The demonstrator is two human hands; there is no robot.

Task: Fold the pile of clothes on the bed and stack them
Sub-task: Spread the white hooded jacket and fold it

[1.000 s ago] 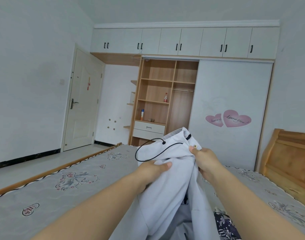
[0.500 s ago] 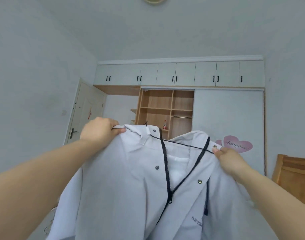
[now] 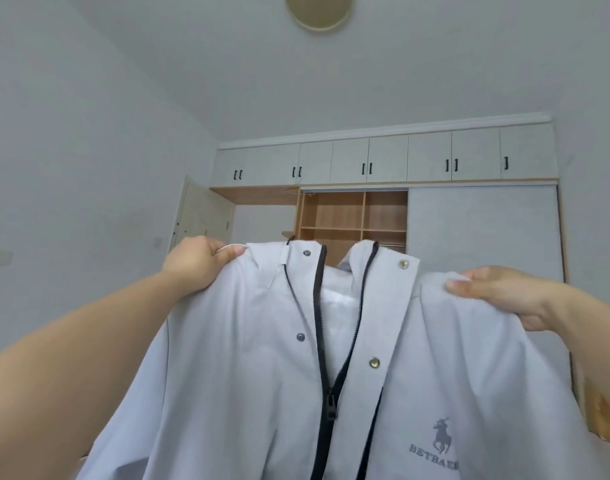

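Both shoulders of the grey zip jacket (image 3: 248,358) pinched, left hand (image 3: 196,263) and right hand (image 3: 500,292) spread it flat between them for folding.

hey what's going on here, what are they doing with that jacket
A person is holding up a pale grey zip-front jacket with a black zipper in front of a wooden wardrobe with white upper cabinets. The left hand grips one shoulder and the right hand pinches the other, so the jacket hangs spread out and facing them. The zipper is open at the top and joined lower down. No fold has been made in it yet; the bed is out of view.
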